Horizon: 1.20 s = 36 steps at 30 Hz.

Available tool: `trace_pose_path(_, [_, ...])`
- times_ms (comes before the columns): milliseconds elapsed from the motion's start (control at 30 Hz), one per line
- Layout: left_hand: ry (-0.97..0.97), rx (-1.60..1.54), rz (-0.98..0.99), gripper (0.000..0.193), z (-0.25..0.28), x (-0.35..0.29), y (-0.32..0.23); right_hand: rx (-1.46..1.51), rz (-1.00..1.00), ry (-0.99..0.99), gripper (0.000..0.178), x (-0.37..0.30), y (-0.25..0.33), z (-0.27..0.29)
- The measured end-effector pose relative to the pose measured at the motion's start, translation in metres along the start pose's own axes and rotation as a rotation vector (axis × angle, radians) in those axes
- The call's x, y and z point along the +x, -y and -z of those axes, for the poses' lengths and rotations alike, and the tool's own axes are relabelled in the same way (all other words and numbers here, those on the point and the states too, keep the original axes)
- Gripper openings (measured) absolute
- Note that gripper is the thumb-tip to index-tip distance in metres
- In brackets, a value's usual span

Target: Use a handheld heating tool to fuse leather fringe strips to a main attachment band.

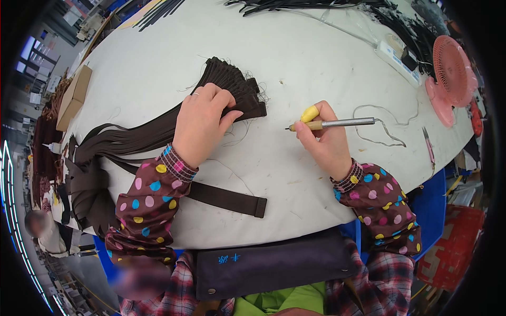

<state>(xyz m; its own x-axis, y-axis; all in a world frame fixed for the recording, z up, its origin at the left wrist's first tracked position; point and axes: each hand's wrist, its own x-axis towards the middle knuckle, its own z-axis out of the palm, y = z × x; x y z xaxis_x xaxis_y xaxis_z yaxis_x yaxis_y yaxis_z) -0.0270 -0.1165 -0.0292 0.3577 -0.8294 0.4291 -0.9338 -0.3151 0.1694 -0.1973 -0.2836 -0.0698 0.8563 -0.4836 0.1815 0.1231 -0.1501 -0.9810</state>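
Dark strap bundle [153, 126] beneath left hand [204, 121], pen-like tool [342, 122] in right hand [328, 145]

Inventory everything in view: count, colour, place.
Table: one, white, centre
Strap bundle: one, brown, left
Separate strap: one, brown, near edge
Pen-shaped tool: one, tan-silver, mid-right
Slim tool: one, pink-silver, right edge
Fan: one, pink, right
Power strip: one, white, upper right
Strips: many, black, far edge
Box: one, tan, left
Bulky object: one, red, lower right
Apron: one, dark, bottom
Co-worker: one, pale top, left
Clutter: uncountable, mixed, background
Sleeves: two, spotted brown, forearms
Left hand: one, on bundle
Right hand: one, on pen-shaped tool
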Motion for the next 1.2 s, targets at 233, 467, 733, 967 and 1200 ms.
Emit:
trace_pose_path(233, [0.264,-0.458,0.234,0.018,0.018,-0.024,-0.029,-0.039,0.067,-0.008,0.02,-0.001,0.003,0.001])
trace_pose_path(467, [0.347,-0.613,0.227,0.017,-0.022,-0.035,-0.02,-0.073,-0.029,0.111,0.017,-0.004,0.006,-0.001])
trace_pose_path(733, [0.457,-0.609,0.09,0.034,-0.02,-0.032,-0.025,-0.125,-0.057,0.137,0.017,-0.005,0.006,-0.001])
trace_pose_path(967, [0.376,-0.444,0.024,0.044,-0.012,-0.03,-0.021,-0.059,0.022,0.08,0.018,-0.005,-0.002,-0.004])
trace_pose_path(1200, [0.084,-0.132,0.141,0.037,0.051,-0.057,0.113,-0.252,-0.019,0.153,0.015,-0.009,0.005,-0.003])
